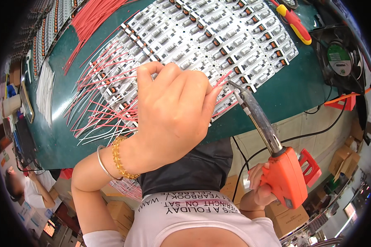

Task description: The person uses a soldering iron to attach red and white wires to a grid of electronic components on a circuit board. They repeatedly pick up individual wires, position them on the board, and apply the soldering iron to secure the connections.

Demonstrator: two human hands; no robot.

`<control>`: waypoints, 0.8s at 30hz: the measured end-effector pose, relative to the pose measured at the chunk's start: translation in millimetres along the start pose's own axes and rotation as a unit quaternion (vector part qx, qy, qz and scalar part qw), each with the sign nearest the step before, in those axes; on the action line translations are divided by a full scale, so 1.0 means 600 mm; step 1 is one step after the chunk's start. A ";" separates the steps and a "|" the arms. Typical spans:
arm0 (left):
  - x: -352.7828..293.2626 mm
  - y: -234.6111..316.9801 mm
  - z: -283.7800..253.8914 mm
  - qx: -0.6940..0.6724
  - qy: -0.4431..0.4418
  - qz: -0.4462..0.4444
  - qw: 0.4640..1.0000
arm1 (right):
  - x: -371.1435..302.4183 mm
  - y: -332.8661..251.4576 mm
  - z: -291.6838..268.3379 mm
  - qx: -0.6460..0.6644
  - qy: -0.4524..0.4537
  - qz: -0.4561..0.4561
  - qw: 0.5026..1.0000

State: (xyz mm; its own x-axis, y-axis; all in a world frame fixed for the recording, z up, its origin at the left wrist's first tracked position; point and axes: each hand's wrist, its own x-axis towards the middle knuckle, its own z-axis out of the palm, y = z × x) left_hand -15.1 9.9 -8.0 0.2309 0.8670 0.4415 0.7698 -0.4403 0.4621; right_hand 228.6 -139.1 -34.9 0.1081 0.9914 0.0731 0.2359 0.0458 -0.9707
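My left hand [175,105] is closed in a pinch on a thin red wire [224,78], low over a panel of small white circuit boards [247,61] with rows of components. Red and white wires [105,117] fan out from the panel's left side, partly hidden behind this hand. In my right hand [259,185] is an orange soldering gun [285,177], fingers wrapped round its handle. Its metal barrel [259,119] slants up to the left, and the bent tip [231,84] is close to the pinched wire's end; whether they touch I cannot tell.
On the green table [276,105] lie a bundle of red wires [90,24], a bundle of white wires [46,92] and a red-and-yellow handled tool [294,24]. A black fan [340,61] stands at the right. Cardboard boxes [288,220] sit below; another person [39,189] is at lower left.
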 end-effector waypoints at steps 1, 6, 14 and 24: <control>0.000 0.000 -0.001 0.003 -0.003 -0.001 1.000 | -0.002 0.003 0.001 -0.004 0.012 -0.005 1.000; -0.003 -0.002 -0.002 0.014 -0.008 0.001 1.000 | 0.007 -0.002 -0.014 -0.079 -0.044 -0.037 0.995; -0.003 -0.002 0.000 0.016 -0.002 0.005 1.000 | 0.025 -0.006 -0.019 -0.027 -0.106 -0.042 0.993; 0.010 -0.007 -0.018 -0.032 -0.026 -0.035 0.999 | 0.010 0.016 -0.007 0.004 -0.008 -0.078 0.997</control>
State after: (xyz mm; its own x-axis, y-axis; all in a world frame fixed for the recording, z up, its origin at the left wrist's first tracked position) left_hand -23.3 14.2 0.8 0.2102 0.9063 0.3667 0.7460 -0.3911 0.5390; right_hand 235.7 -133.5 -43.0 0.0548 0.9740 0.2200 0.2411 0.2009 -0.9495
